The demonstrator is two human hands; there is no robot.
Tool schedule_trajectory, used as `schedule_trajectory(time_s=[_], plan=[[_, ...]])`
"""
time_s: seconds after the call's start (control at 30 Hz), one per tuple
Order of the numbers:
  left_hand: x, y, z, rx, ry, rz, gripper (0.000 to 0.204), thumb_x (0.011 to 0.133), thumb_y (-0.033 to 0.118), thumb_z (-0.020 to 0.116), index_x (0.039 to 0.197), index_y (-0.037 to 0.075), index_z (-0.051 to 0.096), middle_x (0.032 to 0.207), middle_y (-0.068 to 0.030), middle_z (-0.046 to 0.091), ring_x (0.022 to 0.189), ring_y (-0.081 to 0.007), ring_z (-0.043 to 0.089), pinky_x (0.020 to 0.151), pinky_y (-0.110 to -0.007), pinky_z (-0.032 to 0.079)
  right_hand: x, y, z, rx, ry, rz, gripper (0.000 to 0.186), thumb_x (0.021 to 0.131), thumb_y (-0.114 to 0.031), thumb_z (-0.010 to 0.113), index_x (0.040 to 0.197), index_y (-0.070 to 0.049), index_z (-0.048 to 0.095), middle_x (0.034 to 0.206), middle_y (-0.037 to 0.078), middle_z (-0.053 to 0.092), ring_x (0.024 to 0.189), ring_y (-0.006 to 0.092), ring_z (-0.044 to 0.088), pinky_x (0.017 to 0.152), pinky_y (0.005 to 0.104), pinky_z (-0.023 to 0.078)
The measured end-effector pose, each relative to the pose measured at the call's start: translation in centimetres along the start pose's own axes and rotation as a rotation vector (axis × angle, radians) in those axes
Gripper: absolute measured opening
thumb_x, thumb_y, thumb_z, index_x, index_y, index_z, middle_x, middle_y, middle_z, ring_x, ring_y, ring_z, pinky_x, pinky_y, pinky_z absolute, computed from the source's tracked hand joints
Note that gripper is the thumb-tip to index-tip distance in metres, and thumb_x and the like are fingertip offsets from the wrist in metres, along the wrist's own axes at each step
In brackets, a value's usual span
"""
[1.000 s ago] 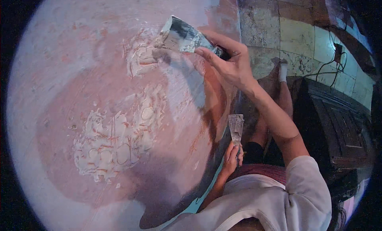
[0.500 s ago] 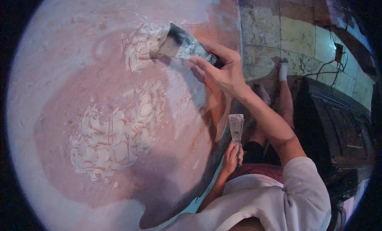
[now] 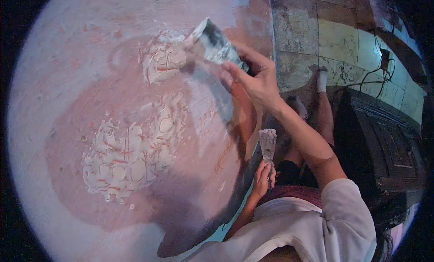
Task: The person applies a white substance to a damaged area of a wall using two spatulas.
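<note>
A broad putty knife point(image 3: 211, 41), its blade smeared pale and dark, is in my right hand point(image 3: 260, 81); the fingers are closed round its handle end. The blade stands just right of a small ridged putty patch point(image 3: 165, 61) on the pinkish wall point(image 3: 104, 95). Whether the blade touches the wall I cannot tell. Low in front of my body, my left hand point(image 3: 261, 178) grips a narrower putty knife point(image 3: 268, 142) with its blade pointing up, coated with whitish putty. A larger, rough putty patch point(image 3: 126, 158) spreads over the wall at the left.
The wall's edge runs down right of my right hand. Beyond lies a stained tiled floor point(image 3: 339, 45), with my legs and feet over it. A dark panelled wooden piece of furniture point(image 3: 379, 140) stands at the right, near a small dark box with cables point(image 3: 384, 58).
The broad putty knife has moved a little right, off the small patch, and its blade has turned. My left hand and the narrower knife stay nearly where they were.
</note>
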State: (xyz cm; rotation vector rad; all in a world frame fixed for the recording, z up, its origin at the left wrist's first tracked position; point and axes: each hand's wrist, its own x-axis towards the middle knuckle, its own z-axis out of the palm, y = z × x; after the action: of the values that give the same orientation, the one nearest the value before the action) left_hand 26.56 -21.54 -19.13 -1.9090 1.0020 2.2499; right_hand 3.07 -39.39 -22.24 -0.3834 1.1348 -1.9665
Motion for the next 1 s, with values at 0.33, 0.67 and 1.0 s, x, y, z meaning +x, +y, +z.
schedule_trajectory(time_s=[0.33, 0.67, 1.0], plan=[[0.0, -0.3, -0.2, -0.012, 0.015, -0.014, 0.024, 0.098, 0.027, 0.034, 0.1, 0.006, 0.045, 0.065, -0.0025, 0.043, 0.045, -0.0106, 0.042, 0.04, -0.024, 0.036, -1.3, 1.1, -0.3, -0.277, -0.133, -0.214, 0.047, 0.087, -0.008, 0.06, 0.13, 0.003, 0.045, 0.11, 0.007, 0.062, 0.095, 0.0101, 0.055, 0.087, 0.0254, 0.044], [-0.3, -0.3, -0.2, 0.017, 0.021, -0.022, 0.022, 0.098, 0.027, 0.034, 0.098, 0.007, 0.044, 0.063, -0.0026, 0.043, 0.046, -0.0119, 0.044, 0.042, -0.025, 0.038, -2.0, 0.1, 2.8, -0.089, -0.107, 0.019, 0.049, 0.086, -0.016, 0.062, 0.129, 0.0, 0.048, 0.121, 0.021, 0.058, 0.098, 0.0207, 0.061, 0.085, 0.032, 0.047], [-0.4, -0.6, 0.0, 0.114, 0.103, -0.04, 0.026, 0.097, 0.028, 0.036, 0.102, 0.005, 0.046, 0.062, -0.0035, 0.042, 0.045, -0.0125, 0.042, 0.041, -0.026, 0.038, -2.2, 0.0, 2.9, -0.173, 0.035, -0.127, 0.047, 0.086, -0.014, 0.063, 0.129, 0.0, 0.049, 0.103, 0.015, 0.065, 0.074, 0.0136, 0.06, 0.072, 0.0285, 0.049]])
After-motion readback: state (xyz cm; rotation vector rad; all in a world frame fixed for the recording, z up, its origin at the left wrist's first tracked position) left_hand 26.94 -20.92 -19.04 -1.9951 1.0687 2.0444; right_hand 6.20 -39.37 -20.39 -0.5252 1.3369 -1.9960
